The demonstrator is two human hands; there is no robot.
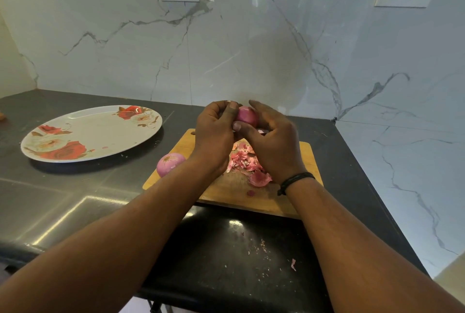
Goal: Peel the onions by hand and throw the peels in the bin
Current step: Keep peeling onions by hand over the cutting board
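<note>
A pink onion (246,116) is held above the wooden cutting board (286,202) between both hands. My left hand (215,134) curls round its left side, thumb and fingertips pressed on the skin. My right hand (273,141) cups it from the right and below. A second onion (169,160), purple-pink with its cut end up, lies at the board's left edge beside my left forearm. A heap of pink peels (247,163) lies on the board under my hands. No bin is in view.
A white oval plate with red roses (105,126) sits on the dark counter to the left. Small peel scraps (293,263) dot the counter in front of the board. Marble walls close the back and right; the counter's front edge is near me.
</note>
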